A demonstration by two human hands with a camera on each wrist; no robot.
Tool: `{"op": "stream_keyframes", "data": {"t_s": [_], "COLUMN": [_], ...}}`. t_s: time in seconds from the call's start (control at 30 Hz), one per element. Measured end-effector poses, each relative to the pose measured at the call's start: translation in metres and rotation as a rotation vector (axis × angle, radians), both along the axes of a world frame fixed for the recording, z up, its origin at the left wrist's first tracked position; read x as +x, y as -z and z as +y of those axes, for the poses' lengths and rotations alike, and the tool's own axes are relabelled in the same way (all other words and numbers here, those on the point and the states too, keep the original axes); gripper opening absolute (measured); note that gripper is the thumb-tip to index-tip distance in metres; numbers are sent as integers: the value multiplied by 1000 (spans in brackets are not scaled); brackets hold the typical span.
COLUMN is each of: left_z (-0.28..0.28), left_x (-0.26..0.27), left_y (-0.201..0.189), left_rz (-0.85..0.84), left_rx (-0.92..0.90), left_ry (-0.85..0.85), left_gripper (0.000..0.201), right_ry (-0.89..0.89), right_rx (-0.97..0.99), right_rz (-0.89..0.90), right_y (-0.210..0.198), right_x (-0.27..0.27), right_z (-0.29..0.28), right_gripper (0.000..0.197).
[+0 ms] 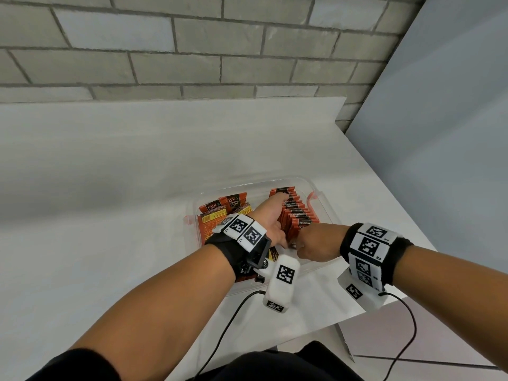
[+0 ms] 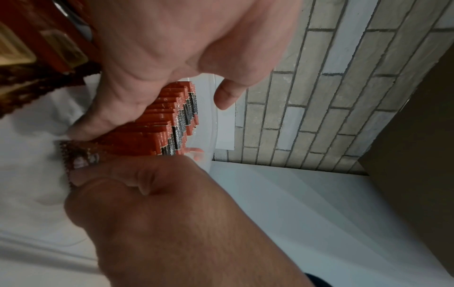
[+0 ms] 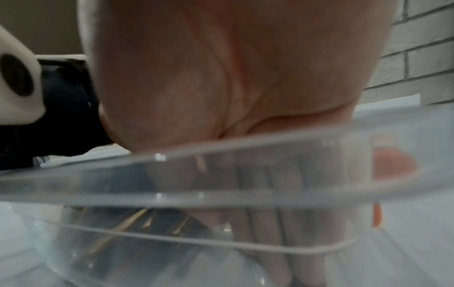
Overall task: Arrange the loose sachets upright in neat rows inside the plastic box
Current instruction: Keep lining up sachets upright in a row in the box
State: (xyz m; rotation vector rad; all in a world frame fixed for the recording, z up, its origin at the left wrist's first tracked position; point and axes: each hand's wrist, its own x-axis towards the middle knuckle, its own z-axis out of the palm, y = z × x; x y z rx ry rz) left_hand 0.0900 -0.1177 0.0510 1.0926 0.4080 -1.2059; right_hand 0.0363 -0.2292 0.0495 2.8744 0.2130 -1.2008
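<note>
A: Where is the box (image 1: 321, 213)?

B: On the white bench (image 1: 110, 174), near its right front corner. It is clear plastic with orange clips on its sides.

A: And the sachets?

B: A row (image 1: 298, 213) of orange and black ones stands upright along the right side of the box, packed face to face from front to back. On the left side of the box loose sachets (image 1: 220, 210) lie flat or lean in a jumble, some with a yellow panel showing.

A: What is the left hand (image 1: 270, 218) doing?

B: It reaches into the box along the left flank of the row. Its fingers are nearly straight and lie against the sachet edges; the thumb sticks out free. In the left wrist view a fingertip (image 2: 81, 128) presses on the near end of the row, so it steadies the row and grips nothing.

A: The right hand (image 1: 316, 243)?

B: It sits at the front end of the row, just inside the front wall of the box, knuckles up and fingers curled downward. The left wrist view shows its thumb and curled finger pinching one sachet (image 2: 78, 157) by its crimped edge, right against the front of the row. The right wrist view is blurred by the box wall and shows only fingers pointing down inside.

A: Do the hands touch?

B: They are just beside each other at the front of the row; I cannot tell whether they meet.
</note>
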Motion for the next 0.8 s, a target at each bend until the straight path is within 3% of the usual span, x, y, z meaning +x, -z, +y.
{"op": "stream_keyframes", "data": {"t_s": [0.5,0.63,0.8], "left_z": [4,14,51], "left_x": [-4,-3,8], "left_y": [-11,-20,-34], "left_rz": [-51,-72,-286], "left_rx": [2,-10,-55], "left_ry": [-41,-21,8], "left_gripper": [68,42,55], "right_ry": [70,94,185], "right_rx": [62,155,211], "right_rz": [-25,-38,-66], "right_y": [-4,-13,-26], "right_x": [-6,-11,-10], "right_z": [-2,-2,-6], "right_gripper": [39,26,26]}}
